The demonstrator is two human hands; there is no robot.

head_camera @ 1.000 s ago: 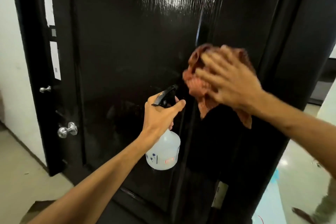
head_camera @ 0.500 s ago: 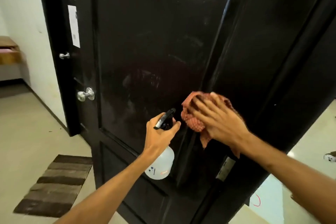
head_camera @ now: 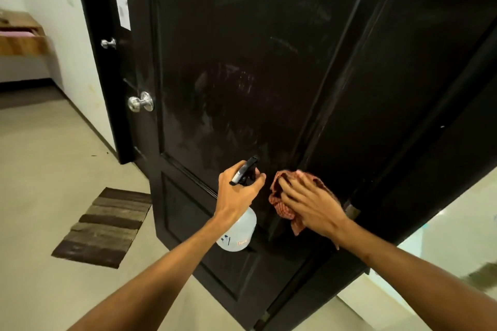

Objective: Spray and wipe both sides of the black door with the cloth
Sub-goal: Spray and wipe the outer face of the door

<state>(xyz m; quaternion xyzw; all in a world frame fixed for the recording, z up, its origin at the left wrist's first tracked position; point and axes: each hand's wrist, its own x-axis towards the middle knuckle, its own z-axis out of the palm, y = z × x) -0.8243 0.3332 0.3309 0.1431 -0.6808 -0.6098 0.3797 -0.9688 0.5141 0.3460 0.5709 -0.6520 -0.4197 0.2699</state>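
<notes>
Glossy black door (head_camera: 255, 67) fills frame, smeary streaks mid-panel, right hand (head_camera: 309, 204) flat-fingered pressing red checked cloth (head_camera: 282, 204) on it at 5 o'clock, left hand (head_camera: 238, 193) curled gripping white spray bottle (head_camera: 238, 231) beside.

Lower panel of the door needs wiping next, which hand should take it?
Right. The right hand already presses the cloth flat on the door, just above the lower panel. The left hand is busy gripping the spray bottle.
</notes>
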